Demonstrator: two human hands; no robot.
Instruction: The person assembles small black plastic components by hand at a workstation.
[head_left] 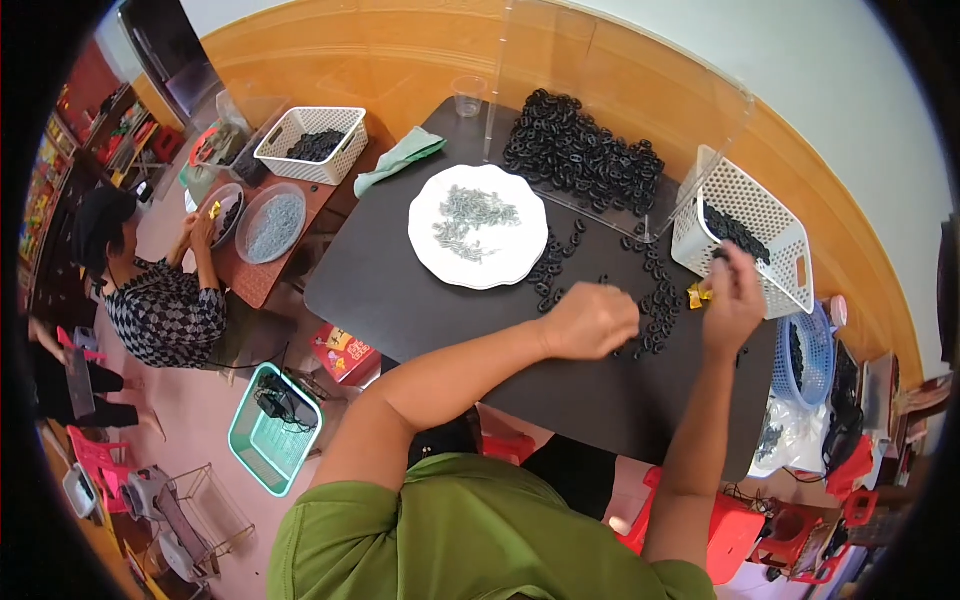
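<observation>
My left hand (592, 322) is closed in a fist over the dark table (430, 325), beside loose black oval parts (658, 305). Whatever its fingers hold is hidden. At the near edge of the white perforated basket (790, 280), my right hand (735, 295) pinches what looks like a small black part (720, 254). More black parts (738, 232) lie inside that basket. A small yellow object (697, 296) is next to my right hand. Left of my hands, a white scalloped plate (430, 255) carries many thin, silvery pieces (475, 215).
A clear-walled box (620, 60) stands at the back around a heap of black parts (580, 150). A clear cup (468, 97) and green cloth (402, 160) lie toward the back left. At left, another person (150, 290) works at a brown table (255, 283). A blue basket (808, 350) sits at right.
</observation>
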